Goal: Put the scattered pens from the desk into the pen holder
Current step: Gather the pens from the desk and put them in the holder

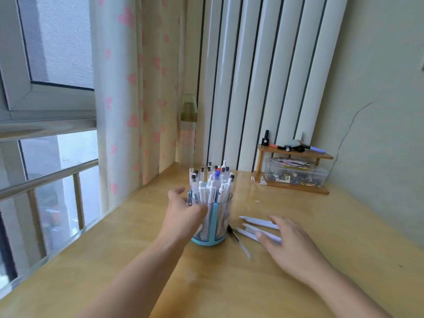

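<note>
Your left hand (183,208) is around the near-left wall of the holder (210,222), thumb across the front, fingers spread behind; whether it truly grips or only steadies I can't tell. Your right hand (291,244) lies flat and relaxed over the loose pens (258,227), fingers straight, holding nothing yet. Watch out here: that holder is already crammed, caps bristling well above the rim, so pushing more in could jam against the standing pens or tip the cup if your left hand lets go. A flat sweep with the right could also roll those pens away across the smooth desk (229,283). One thin dark-tipped pen (238,241) lies just beside the holder's base, easy to miss or knock. The loose pens are pale, slim, with tapered tips pointing left, lying close together just right of the holder, partly under your fingers.
</note>
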